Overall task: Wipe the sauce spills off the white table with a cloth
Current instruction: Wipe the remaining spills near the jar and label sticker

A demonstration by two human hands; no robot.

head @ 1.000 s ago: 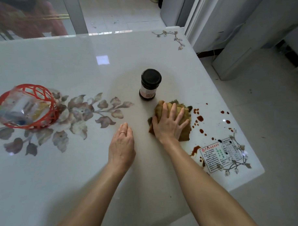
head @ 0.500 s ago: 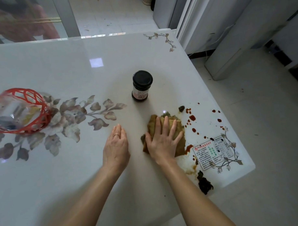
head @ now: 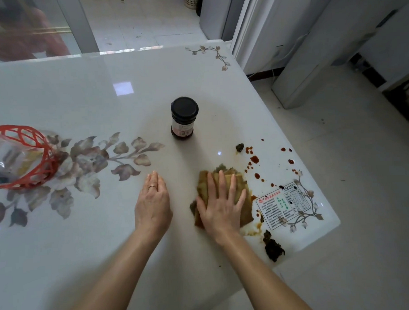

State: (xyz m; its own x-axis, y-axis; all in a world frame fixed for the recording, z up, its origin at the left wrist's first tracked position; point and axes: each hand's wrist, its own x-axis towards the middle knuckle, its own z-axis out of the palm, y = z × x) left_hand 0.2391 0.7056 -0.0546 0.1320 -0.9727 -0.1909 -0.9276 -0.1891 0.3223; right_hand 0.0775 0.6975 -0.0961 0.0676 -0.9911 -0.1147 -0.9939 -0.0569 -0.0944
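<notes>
Sliding back from beside the jar (head: 184, 118), the right hand (head: 220, 207) and the cloth (head: 202, 180) are now sitting closer to the near edge of the white table (head: 109, 251), touching the printed sticker (head: 285, 204). That hand is pressing flat on the cloth, fingers straight and spread. The left hand (head: 153, 203) is resting flat on the bare top just beside it, holding nothing.

Red sauce drops (head: 254, 159) are still lying beyond and to the right of the cloth, a thin smear (head: 251, 232) is showing below it, and a dark lump (head: 272, 247) is sitting at the table's edge. The wipe probably needs even palm pressure and strokes drawn inward (so the lump is not going over the edge).

The jar is standing upright with its black lid on, looking dark inside. A red basket (head: 39, 146) at the left is holding clear plastic; its contents are too blurred to tell.
</notes>
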